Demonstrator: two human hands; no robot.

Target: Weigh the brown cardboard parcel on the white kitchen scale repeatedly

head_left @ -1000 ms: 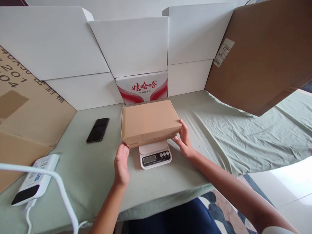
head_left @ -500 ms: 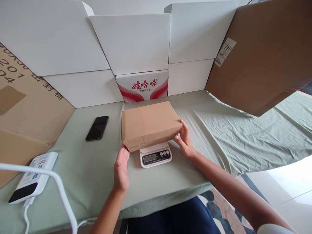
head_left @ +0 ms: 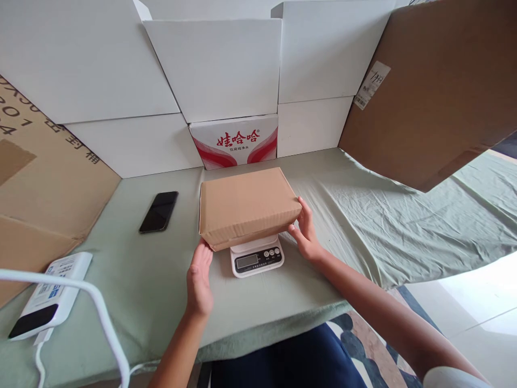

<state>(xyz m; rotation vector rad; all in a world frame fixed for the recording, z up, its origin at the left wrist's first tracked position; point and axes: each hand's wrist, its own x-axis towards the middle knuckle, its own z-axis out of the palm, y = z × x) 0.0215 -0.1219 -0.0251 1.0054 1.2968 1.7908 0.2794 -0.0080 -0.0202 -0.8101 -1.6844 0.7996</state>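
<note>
A closed brown cardboard box [head_left: 248, 199] sits over a white kitchen scale [head_left: 258, 262], tilted a little in the head view. Only the scale's front shows, with its dark display and round buttons; the box hides its platform. My left hand [head_left: 200, 280] is at the box's near left corner, fingers against its lower edge and partly hidden behind it. At the opposite end, my right hand [head_left: 306, 231] grips the right corner, thumb in front and fingers along the side. I cannot tell how much of the box's weight rests on the scale.
A black phone [head_left: 159, 212] lies left of the box. Farther left are a white power bank-like device [head_left: 52, 296] and a thick white cable [head_left: 99, 307]. White boxes [head_left: 218, 70] line the back; large cardboard panels [head_left: 436, 91] flank the green cloth [head_left: 363, 215].
The camera view has shifted very slightly. Both hands stay on the box, which keeps its place over the scale.
</note>
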